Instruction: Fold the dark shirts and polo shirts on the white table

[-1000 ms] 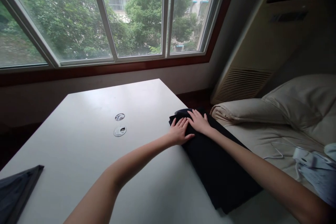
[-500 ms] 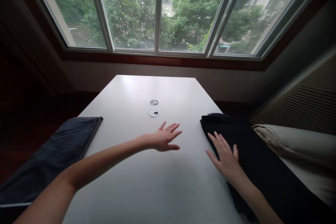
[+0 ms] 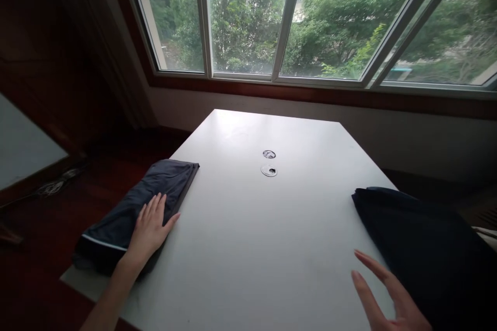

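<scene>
Folded dark grey-blue cloth [image 3: 128, 207] with a thin white stripe lies along the left side of the white table [image 3: 272, 227]. My left hand [image 3: 149, 230] rests on its right part, palm down, fingers stretched out. A folded black cloth [image 3: 427, 243] lies at the right side of the table. Just left of its lower part is my right hand [image 3: 388, 295], cut off by the bottom edge of the frame, its visible fingers apart and holding nothing.
Two round cable holes [image 3: 269, 170] sit in the tabletop toward the back. Behind the table is a wide window [image 3: 244, 20]. A bundle of cable [image 3: 58, 183] lies on the dark red floor at the left.
The view has turned left. My left hand has moved from above the table's middle to the grey-blue cloth. My right hand has drawn back off the black cloth toward the bottom edge.
</scene>
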The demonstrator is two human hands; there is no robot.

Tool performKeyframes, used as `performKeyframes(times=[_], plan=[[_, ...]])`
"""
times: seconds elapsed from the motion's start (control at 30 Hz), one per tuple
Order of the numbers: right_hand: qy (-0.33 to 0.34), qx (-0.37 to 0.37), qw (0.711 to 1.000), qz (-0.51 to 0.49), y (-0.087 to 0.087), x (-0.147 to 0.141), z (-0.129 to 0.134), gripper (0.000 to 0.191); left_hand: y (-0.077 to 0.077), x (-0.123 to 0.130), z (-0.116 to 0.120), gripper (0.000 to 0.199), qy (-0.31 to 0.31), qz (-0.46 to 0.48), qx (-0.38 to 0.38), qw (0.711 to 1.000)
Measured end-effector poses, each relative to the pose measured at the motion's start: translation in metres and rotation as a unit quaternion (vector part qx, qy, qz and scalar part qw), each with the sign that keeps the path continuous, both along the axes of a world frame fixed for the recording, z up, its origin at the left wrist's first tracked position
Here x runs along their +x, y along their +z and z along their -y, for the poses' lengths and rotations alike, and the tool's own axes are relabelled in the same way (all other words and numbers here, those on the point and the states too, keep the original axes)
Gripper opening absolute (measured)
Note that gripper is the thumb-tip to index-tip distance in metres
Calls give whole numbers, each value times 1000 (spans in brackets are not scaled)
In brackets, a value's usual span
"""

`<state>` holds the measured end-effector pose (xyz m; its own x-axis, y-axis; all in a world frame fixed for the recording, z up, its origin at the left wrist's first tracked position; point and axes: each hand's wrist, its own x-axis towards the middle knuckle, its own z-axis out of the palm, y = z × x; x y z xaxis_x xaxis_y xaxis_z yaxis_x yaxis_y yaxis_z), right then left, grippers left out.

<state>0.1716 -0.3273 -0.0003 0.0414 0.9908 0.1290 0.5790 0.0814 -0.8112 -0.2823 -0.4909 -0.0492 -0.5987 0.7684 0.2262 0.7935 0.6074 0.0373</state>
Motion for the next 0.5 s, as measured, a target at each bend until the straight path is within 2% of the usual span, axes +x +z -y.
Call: performKeyframes(times=[0.13, 0.27, 0.4, 0.5], plan=[[28, 0, 1000, -4, 2, -17, 1, 52, 8, 0, -4, 55, -10, -1, 35, 999], [61, -18, 998, 7, -8, -28, 12, 50, 26, 0, -7, 42, -23, 18, 27, 999], [74, -35, 996, 27, -13, -31, 19, 49, 47, -11, -6, 39, 61, 79, 28, 995], [66, -34, 997, 29, -7, -32, 19, 50, 64, -27, -3, 36, 107, 66, 146, 981]])
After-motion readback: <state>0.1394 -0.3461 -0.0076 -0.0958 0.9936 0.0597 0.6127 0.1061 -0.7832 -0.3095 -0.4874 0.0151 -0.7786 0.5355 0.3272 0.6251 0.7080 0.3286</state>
